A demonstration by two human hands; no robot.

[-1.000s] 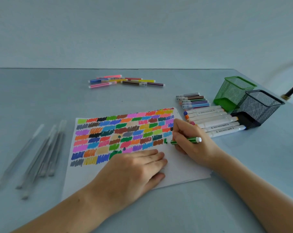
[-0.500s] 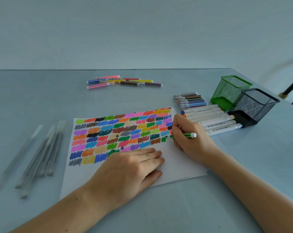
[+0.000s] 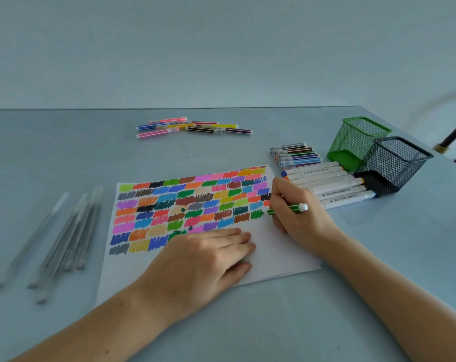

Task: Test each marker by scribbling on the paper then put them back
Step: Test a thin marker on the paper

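Observation:
A white paper (image 3: 279, 246) lies in front of me, its upper part filled with rows of coloured scribble patches. My right hand (image 3: 300, 218) grips a thin green striped marker (image 3: 292, 209), tip down on the paper beside a fresh green patch (image 3: 256, 214). My left hand (image 3: 203, 259) lies flat on the paper, fingers together, pressing it down. Thin markers lie in a loose pile (image 3: 192, 128) at the back of the table. A second small group of thin markers (image 3: 296, 155) and a row of thick white markers (image 3: 334, 186) lie right of the paper.
A green mesh cup (image 3: 357, 142) and a black mesh cup (image 3: 394, 163) lie tipped at the right. Several clear grey pens (image 3: 64, 239) lie left of the paper. A dark chair leg (image 3: 454, 137) shows past the table's right edge.
The green patch beside the marker tip has grown from a small mark into a full scribble. My right hand shifted slightly while scribbling. The left hand stayed flat on the paper.

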